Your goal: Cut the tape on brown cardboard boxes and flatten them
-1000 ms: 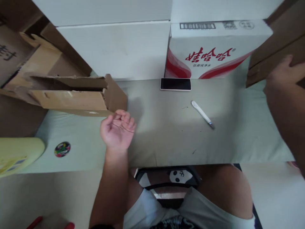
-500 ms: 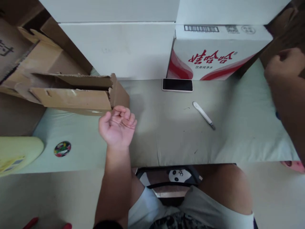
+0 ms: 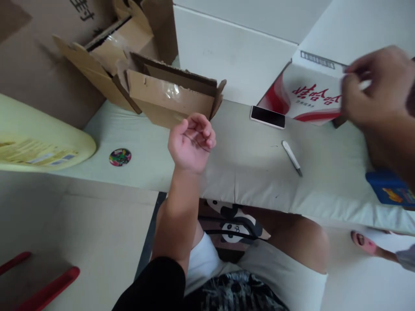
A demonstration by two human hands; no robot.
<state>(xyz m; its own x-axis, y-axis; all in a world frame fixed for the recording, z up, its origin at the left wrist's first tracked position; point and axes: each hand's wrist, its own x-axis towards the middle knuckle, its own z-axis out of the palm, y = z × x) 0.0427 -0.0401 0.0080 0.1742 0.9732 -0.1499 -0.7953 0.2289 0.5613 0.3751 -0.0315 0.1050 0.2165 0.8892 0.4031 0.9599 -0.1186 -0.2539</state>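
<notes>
My left hand (image 3: 191, 142) rests palm up in front of an opened cardboard box (image 3: 171, 93), its fingers loosely curled and apart with nothing in them. At the right, my right hand (image 3: 379, 86) is raised before a white and red carton (image 3: 317, 90) and hides part of it. Its thumb and fingers are brought together; a small white bit shows between them, too blurred to name. A white utility knife (image 3: 292, 158) lies on the pale green cloth surface (image 3: 253, 172), between the two hands. Behind it lies a phone (image 3: 267, 117) with a dark screen.
Another opened cardboard box (image 3: 126, 43) stands at the back left. A yellow bottle (image 3: 45, 134) lies at the left edge, near a colourful round disc (image 3: 120, 157). A blue box (image 3: 391, 188) sits on the right. White boxes (image 3: 227, 52) form a wall behind.
My right hand has come inward from the far right and now overlaps the red and white carton. The view has turned and tilted. My left hand keeps its loosely curled pose.
</notes>
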